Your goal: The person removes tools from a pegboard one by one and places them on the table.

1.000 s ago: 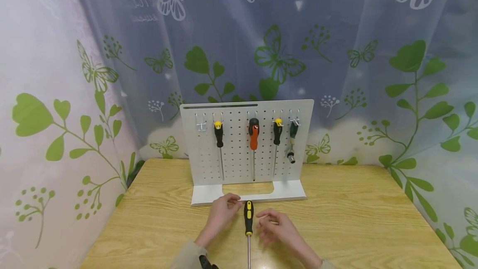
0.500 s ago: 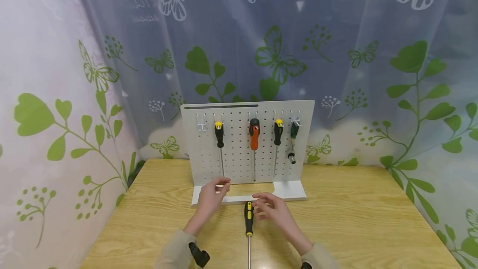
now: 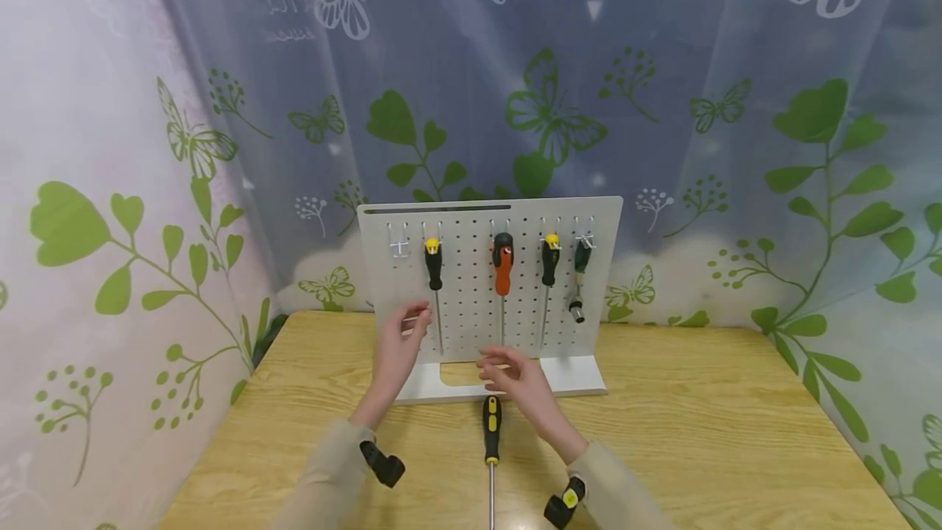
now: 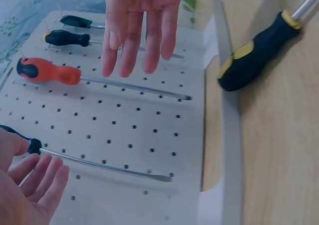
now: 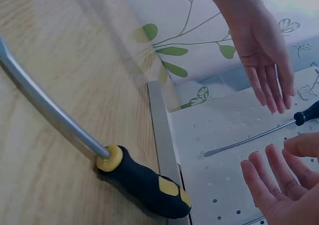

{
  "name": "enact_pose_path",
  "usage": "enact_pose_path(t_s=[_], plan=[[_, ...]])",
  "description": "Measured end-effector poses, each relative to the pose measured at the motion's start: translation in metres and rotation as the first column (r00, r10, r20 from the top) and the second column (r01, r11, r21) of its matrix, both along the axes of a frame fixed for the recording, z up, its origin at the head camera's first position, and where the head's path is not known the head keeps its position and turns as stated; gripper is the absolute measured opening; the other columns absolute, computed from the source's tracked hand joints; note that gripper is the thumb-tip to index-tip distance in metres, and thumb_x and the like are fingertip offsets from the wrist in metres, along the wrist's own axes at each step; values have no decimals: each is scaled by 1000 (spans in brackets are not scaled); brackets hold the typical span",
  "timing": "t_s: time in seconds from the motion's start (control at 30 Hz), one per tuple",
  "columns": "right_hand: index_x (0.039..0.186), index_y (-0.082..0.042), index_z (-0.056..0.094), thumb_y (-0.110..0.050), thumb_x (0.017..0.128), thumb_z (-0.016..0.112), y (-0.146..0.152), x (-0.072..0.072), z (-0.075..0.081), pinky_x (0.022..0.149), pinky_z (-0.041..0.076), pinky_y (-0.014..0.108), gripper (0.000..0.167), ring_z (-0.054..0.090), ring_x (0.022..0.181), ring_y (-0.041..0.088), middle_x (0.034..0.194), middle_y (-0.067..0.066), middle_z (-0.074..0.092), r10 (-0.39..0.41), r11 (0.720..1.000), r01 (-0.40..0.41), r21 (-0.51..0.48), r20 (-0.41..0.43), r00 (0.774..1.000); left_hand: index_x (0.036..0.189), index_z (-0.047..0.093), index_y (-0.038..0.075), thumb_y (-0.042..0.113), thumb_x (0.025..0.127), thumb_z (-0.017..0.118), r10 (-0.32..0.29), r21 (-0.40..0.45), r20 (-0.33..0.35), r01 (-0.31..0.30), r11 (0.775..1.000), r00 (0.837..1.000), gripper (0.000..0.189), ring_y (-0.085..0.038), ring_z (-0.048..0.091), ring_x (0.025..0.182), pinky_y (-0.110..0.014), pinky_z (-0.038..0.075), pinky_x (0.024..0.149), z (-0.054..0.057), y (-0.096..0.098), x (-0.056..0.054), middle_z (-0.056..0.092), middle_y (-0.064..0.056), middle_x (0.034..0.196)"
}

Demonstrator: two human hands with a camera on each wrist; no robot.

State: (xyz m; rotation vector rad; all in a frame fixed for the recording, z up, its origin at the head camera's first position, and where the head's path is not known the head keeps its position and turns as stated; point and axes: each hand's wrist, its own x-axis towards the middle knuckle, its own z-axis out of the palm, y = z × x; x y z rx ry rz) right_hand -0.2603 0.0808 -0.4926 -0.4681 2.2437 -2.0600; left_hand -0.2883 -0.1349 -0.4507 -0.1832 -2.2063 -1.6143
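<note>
My left hand (image 3: 397,350) is raised before the left part of the white pegboard (image 3: 471,309), fingers loosely bent, beside the shaft of a black screwdriver with a yellow end (image 3: 433,264). My right hand (image 3: 518,387) hovers near the board's lower middle, its fingers relaxed and holding nothing. Below it a black-and-yellow screwdriver (image 3: 491,432) lies on the table, its handle end at the front edge of the board's base. In the left wrist view, the left fingers (image 4: 42,177) spread near the hanging screwdriver's handle. An orange screwdriver (image 3: 504,264) hangs in the middle.
Another black screwdriver with a yellow end (image 3: 549,260) hangs further right, beside a dark-green-handled tool (image 3: 581,256) with a metal socket-like end. A bare wire hook (image 3: 398,244) sits at upper left. The board stands on a wooden table (image 3: 699,415) before a patterned curtain.
Both hands have risen from beside the lying screwdriver's handle toward the board, the left moving further up and leftward. The screwdriver on the table has stayed in place.
</note>
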Motion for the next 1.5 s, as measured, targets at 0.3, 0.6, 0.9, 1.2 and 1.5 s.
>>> enact_pose_path(t_s=[0.3, 0.6, 0.9, 1.2, 1.5], plan=[[138, 4, 56, -10, 101, 62, -23, -25, 13, 95, 57, 51, 40, 64, 113, 42, 126, 26, 65, 10, 1000, -11, -14, -76, 997, 128, 64, 2, 20, 102, 62, 53, 1, -30, -53, 999, 998, 31, -34, 67, 110, -43, 58, 95, 19, -5, -14, 68, -17, 125], [142, -2, 55, -13, 103, 60, -39, -51, 18, 98, 56, 40, 41, 63, 118, 33, 131, 18, 65, 37, 998, -31, 52, -115, 993, 127, 64, 0, 18, 101, 64, 44, 26, -56, -43, 999, 997, 31, -38, 66, 112, -46, 57, 97, 29, -4, -26, 67, -20, 127], [145, 0, 51, -10, 105, 55, -51, -72, 12, 104, 51, 49, 41, 56, 128, 39, 138, 22, 59, 119, 991, -114, 64, -84, 989, 128, 63, -1, 14, 102, 63, 20, 51, -36, -19, 999, 999, 30, -36, 66, 112, -40, 58, 95, 34, -4, -31, 67, -21, 125], [147, 1, 48, -6, 105, 50, -57, -77, 5, 109, 47, 51, 42, 56, 128, 40, 142, 23, 56, 142, 989, -139, 46, -53, 988, 126, 63, -4, 13, 102, 62, 4, 65, -29, -2, 998, 1000, 29, -36, 67, 110, -35, 60, 90, 37, -4, -34, 68, -22, 123], [142, 0, 54, -9, 106, 50, -58, -70, -1, 106, 50, 47, 37, 60, 122, 38, 134, 22, 61, 120, 993, -119, 18, -58, 991, 128, 62, -5, 15, 102, 63, -16, 106, -2, 16, 994, 1000, 33, -36, 67, 110, -33, 59, 91, 40, -1, -34, 66, -23, 123]])
